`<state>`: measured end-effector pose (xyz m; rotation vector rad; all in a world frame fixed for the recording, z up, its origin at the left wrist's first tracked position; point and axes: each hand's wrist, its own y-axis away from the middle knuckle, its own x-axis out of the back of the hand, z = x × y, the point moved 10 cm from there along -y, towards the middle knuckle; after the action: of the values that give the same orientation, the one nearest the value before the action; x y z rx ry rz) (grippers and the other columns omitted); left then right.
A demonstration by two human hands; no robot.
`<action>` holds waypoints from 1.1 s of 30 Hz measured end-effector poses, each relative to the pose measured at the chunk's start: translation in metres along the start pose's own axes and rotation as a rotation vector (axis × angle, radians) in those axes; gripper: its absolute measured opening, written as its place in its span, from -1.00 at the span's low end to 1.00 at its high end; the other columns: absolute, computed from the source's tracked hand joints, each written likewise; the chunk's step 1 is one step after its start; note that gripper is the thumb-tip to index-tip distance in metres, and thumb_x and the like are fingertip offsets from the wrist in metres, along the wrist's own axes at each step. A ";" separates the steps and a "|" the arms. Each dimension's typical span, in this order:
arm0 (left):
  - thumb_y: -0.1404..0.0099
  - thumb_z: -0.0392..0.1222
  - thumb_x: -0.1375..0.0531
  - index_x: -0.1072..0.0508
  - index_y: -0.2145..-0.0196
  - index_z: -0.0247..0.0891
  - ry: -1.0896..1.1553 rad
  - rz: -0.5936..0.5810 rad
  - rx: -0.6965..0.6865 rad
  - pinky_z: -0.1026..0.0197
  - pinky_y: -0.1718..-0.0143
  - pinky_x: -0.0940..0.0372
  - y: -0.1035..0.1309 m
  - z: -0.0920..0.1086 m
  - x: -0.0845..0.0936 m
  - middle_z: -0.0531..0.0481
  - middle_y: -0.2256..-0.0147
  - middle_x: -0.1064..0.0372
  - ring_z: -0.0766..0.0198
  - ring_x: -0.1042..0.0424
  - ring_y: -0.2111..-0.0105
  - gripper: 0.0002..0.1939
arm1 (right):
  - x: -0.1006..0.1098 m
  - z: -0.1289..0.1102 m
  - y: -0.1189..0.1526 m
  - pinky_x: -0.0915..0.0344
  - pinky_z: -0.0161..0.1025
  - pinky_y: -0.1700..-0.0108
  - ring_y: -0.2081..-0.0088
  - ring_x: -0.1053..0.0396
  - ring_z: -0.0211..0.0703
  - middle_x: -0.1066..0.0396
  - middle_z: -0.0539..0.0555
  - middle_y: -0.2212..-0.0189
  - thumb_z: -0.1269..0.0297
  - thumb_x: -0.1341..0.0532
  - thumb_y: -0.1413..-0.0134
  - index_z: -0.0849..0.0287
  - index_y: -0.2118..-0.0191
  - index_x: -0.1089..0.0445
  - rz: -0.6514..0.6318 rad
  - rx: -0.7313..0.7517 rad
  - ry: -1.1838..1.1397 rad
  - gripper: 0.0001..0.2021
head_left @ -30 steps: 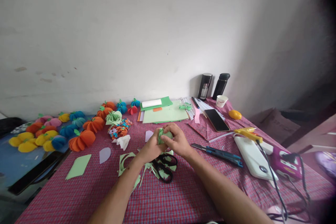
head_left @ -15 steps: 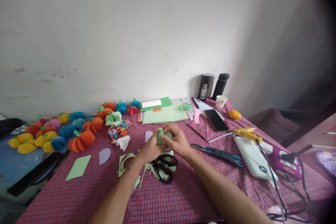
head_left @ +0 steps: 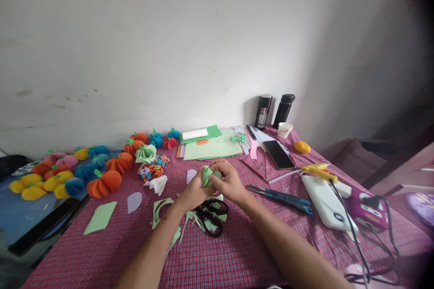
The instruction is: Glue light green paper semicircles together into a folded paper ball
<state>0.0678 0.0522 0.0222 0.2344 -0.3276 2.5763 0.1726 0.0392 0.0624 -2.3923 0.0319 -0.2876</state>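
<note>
Head view: my left hand (head_left: 195,193) and right hand (head_left: 231,181) meet above the red checked tablecloth (head_left: 203,262), both closed around a small light-green stack of folded paper (head_left: 206,176). It sits right between my thumbs and fingers, with the layered edges on the left side, against my left hand, and a flatter, duller green part showing beside my right fingers. Those edges run mostly up and away from me, across the line from one hand to the other rather than along it. Neither hand is clearly nearer, as both touch it; how much of it my palms cover I cannot tell. A pair of black-handled scissors (head_left: 204,221) lies on my side of the hands, loops toward me, among light-green paper scraps (head_left: 156,216). Its blades are hidden, so I can't tell where the tips end.
</note>
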 end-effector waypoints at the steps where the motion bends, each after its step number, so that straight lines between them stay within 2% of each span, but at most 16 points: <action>1: -0.25 -0.15 -0.34 -0.23 0.06 -0.19 0.001 -0.002 0.007 0.27 0.27 -0.28 0.000 -0.002 0.000 0.09 0.26 -0.25 0.34 -0.24 0.31 -0.59 | 0.000 -0.001 0.000 -0.32 -0.10 0.00 0.08 -0.40 -0.05 -0.45 0.11 0.18 0.41 -0.26 -0.06 0.11 0.33 -0.42 0.001 0.000 0.001 -0.95; 3: -0.27 -0.14 -0.33 -0.23 0.03 -0.18 0.009 -0.010 0.017 0.27 0.29 -0.27 0.000 -0.005 -0.001 0.11 0.29 -0.24 0.34 -0.24 0.33 -0.58 | 0.000 -0.002 0.000 -0.33 -0.11 0.01 0.09 -0.40 -0.05 -0.45 0.11 0.19 0.39 -0.24 -0.10 0.11 0.36 -0.41 0.002 -0.001 0.001 -0.95; 8: -0.25 -0.12 -0.35 -0.23 0.02 -0.20 -0.009 0.011 0.006 0.24 0.23 -0.28 0.000 -0.009 0.001 0.08 0.22 -0.28 0.31 -0.28 0.28 -0.55 | 0.001 0.001 0.001 -0.33 -0.13 0.05 0.14 -0.40 -0.07 -0.45 0.09 0.25 0.34 -0.21 -0.19 0.12 0.40 -0.36 0.019 -0.013 0.031 -0.88; 11: -0.26 -0.11 -0.34 -0.23 0.01 -0.21 0.011 -0.008 0.026 0.24 0.25 -0.28 -0.001 -0.013 -0.001 0.08 0.24 -0.29 0.32 -0.28 0.32 -0.55 | -0.001 0.013 0.004 -0.35 -0.20 0.17 0.26 -0.39 -0.14 -0.43 0.04 0.30 0.33 -0.24 -0.15 0.11 0.32 -0.34 0.025 -0.086 0.020 -0.95; 13: -0.27 -0.10 -0.33 -0.23 -0.02 -0.22 0.025 -0.018 0.024 0.23 0.23 -0.29 -0.001 -0.012 -0.002 0.05 0.21 -0.32 0.32 -0.30 0.31 -0.54 | 0.000 0.018 0.005 -0.34 -0.23 0.23 0.31 -0.37 -0.17 -0.42 0.01 0.31 0.34 -0.24 -0.12 0.10 0.24 -0.36 0.036 -0.118 0.016 -0.92; 15: -0.28 -0.11 -0.32 -0.25 -0.03 -0.22 0.023 -0.018 0.010 0.22 0.19 -0.29 -0.001 -0.008 -0.002 0.02 0.16 -0.35 0.30 -0.32 0.28 -0.54 | 0.000 0.012 0.004 -0.35 -0.21 0.18 0.26 -0.39 -0.14 -0.42 0.02 0.29 0.37 -0.24 -0.10 0.10 0.21 -0.39 0.025 -0.079 0.033 -0.89; 19: -0.27 -0.12 -0.32 -0.28 -0.02 -0.21 -0.034 -0.001 -0.014 0.20 0.14 -0.30 0.001 0.000 -0.001 -0.03 0.08 -0.36 0.26 -0.35 0.20 -0.57 | -0.002 -0.003 0.001 -0.33 -0.12 0.04 0.14 -0.39 -0.06 -0.44 0.07 0.25 0.35 -0.27 -0.10 0.10 0.28 -0.43 -0.026 0.000 0.065 -0.95; 33: -0.29 -0.18 -0.29 -0.27 -0.09 -0.22 -0.075 -0.008 -0.056 0.15 0.04 -0.32 0.002 0.001 -0.003 -0.08 0.00 -0.36 0.19 -0.38 0.08 -0.55 | -0.002 0.000 0.001 -0.33 -0.12 0.06 0.16 -0.38 -0.05 -0.44 0.08 0.26 0.30 -0.34 -0.05 0.10 0.30 -0.40 -0.020 -0.024 0.082 -0.88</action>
<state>0.0693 0.0488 0.0222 0.3126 -0.4243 2.5506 0.1707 0.0385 0.0614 -2.4043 0.0492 -0.3973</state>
